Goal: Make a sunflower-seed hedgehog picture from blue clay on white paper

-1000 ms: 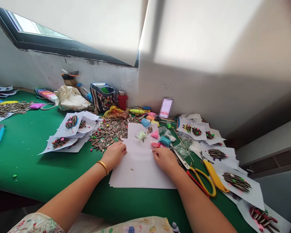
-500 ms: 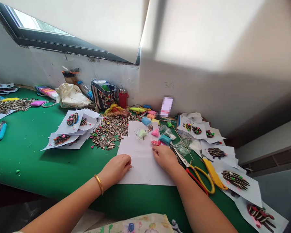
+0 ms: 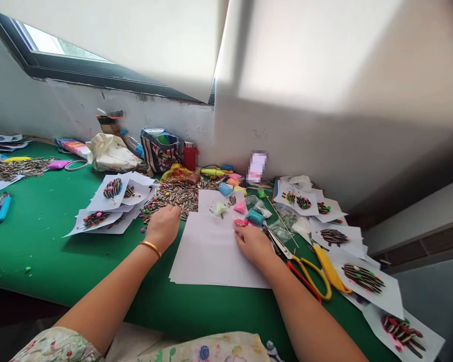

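Observation:
My left hand (image 3: 163, 226), with a gold bangle at the wrist, is over the near edge of the pile of striped sunflower seeds (image 3: 189, 195). Its fingers are curled together; whatever is between them is too small to see. White paper sheets (image 3: 207, 256) lie stacked on the green table. My right hand (image 3: 253, 243) rests on their right side, fingertips closed at the red clay (image 3: 240, 222). Pale green clay (image 3: 220, 209), pink clay (image 3: 240, 207) and a teal clay packet (image 3: 255, 217) sit beyond it.
Scissors (image 3: 309, 274) and a yellow cutter (image 3: 330, 269) lie right of my right arm. Seed pictures on paper (image 3: 362, 276) line the right edge; more (image 3: 111, 188) are stacked left. Bags (image 3: 113, 153) and a red bottle (image 3: 190, 157) stand by the wall.
My left hand has moved from the paper's left edge up and left to the seed pile. My right hand has stayed by the red clay.

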`<state>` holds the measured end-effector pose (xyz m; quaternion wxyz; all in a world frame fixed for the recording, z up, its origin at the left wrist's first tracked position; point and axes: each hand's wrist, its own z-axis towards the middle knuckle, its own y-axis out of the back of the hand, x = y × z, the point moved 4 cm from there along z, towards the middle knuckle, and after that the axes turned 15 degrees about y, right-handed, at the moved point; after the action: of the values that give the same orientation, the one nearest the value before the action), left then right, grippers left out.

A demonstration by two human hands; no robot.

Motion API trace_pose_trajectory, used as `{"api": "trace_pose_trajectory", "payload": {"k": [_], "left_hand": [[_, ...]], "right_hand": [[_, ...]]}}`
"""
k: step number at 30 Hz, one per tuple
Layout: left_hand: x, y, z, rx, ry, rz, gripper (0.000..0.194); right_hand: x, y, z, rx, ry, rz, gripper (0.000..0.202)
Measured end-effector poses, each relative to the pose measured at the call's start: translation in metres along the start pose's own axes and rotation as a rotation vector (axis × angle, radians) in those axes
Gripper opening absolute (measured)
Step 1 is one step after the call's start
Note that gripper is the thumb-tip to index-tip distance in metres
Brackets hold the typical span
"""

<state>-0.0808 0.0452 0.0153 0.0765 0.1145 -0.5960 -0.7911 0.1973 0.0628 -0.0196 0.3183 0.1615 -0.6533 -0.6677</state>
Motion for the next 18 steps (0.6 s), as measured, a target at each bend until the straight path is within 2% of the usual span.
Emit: {"api": "trace_pose_trajectory", "payload": {"k": [2, 4, 7, 8, 9, 11, 13, 16, 18], "left_hand": [[-0.007, 0.006, -0.016, 0.146, -0.103, -0.141, 0.025], [-0.011, 0.014, -0.039, 0.362, -0.150, -0.300, 0.028], [-0.006, 0.021, -0.076, 0.890, -0.209, -0.345, 0.029], [-0.001, 0.025, -0.086, 1.038, -0.227, -0.331, 0.028], [0.005, 0.031, -0.091, 1.099, -0.237, -0.317, 0.024], [0.013, 0.045, -0.094, 1.105, -0.256, -0.325, 0.025], [0.011, 0.064, -0.087, 0.996, -0.263, -0.434, 0.025], [-0.014, 0.102, -0.075, 0.683, -0.341, -0.643, 0.027], [-0.033, 0.125, -0.082, 0.420, -0.480, -0.801, 0.030]], "right_hand": [[-0.001, -0.001, 0.000, -0.009, 0.005, -0.001, 0.031], [-0.001, -0.001, 0.000, -0.016, 0.010, -0.002, 0.030], [-0.002, -0.002, 0.000, -0.031, 0.017, -0.004, 0.030], [-0.002, -0.002, 0.000, -0.037, 0.018, -0.005, 0.030], [-0.002, -0.002, 0.000, -0.044, 0.019, -0.005, 0.030], [-0.002, -0.002, 0.001, -0.059, 0.024, -0.003, 0.029], [-0.002, -0.003, 0.001, -0.077, 0.030, 0.002, 0.028], [-0.004, -0.003, 0.001, -0.104, 0.025, 0.006, 0.028], [-0.006, -0.002, 0.000, -0.167, 0.027, 0.003, 0.028]]}}
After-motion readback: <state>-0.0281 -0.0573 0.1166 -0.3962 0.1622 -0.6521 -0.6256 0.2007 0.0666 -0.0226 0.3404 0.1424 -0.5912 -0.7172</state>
